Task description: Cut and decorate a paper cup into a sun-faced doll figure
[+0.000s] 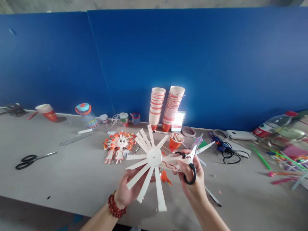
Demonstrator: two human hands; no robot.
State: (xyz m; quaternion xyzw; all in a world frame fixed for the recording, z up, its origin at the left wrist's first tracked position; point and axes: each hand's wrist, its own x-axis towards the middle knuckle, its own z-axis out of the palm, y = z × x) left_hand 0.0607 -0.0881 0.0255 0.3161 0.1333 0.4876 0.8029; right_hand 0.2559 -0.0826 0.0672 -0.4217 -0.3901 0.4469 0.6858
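So the right hand is gripping a pair of scissors with the blades spread apart, and it's also pinching the wide, red-lined strip of a cut-up paper cup. The cup is sitting up above the middle of the desk, round base facing the camera, white strips fanning out around it. The left hand is reaching in behind the lower strips, but I can't tell if it's actually gripping any. Two paper dolls are lying just beyond, and two cup stacks are standing farther back.
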